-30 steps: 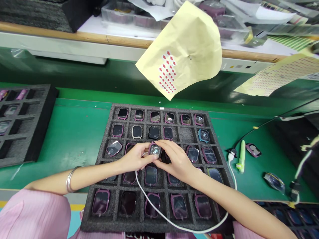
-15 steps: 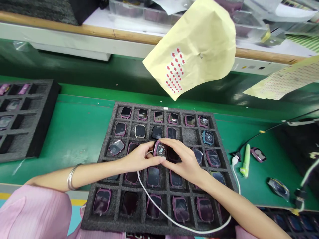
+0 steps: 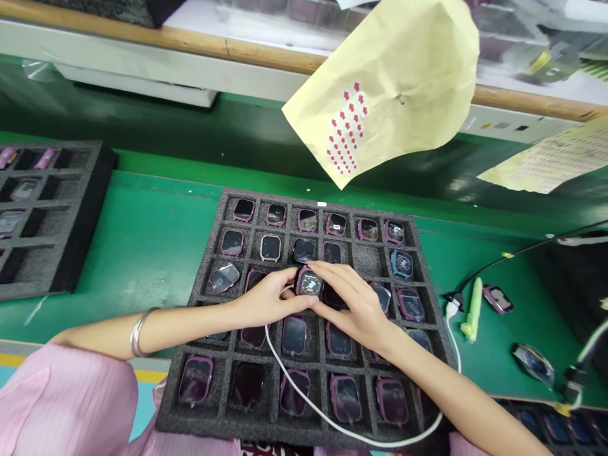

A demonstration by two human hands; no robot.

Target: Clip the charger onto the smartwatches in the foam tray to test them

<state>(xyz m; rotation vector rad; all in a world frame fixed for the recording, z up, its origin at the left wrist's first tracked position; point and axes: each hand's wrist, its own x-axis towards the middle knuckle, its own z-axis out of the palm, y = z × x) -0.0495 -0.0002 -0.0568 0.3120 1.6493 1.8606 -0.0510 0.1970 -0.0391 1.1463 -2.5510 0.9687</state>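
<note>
- holds lit watch (image 3: 310, 282) in left hand (image 3: 273, 297), closed in a narrow grip on its left side
- pinches the same watch with right hand (image 3: 354, 301), fingertips at the upper edge and thumb at the lower
- sits above the middle of foam tray (image 3: 247, 428), lit watch tilted with face up, dial showing, rim purple
- loops from near left hand over the tray's lower rows and under right forearm, as white cable (image 3: 304, 396); hides its near end behind the fingers
- meets black connector (image 3: 455, 297) on bench (image 3: 152, 247), right of the tray
- fills most cells with watches, mainly purple-rimmed; includes blue watch (image 3: 402, 263) at the right end of the second row, just beside a bare cell
- lies on the bench near the connector: green pen (image 3: 474, 310), then purple watch (image 3: 498, 298), with bagged item (image 3: 532, 365) nearer
- stands at far left: second tray (image 3: 71, 253), partly filled
- hangs over the bench's back: yellow sheet (image 3: 418, 69) with red arrows
</note>
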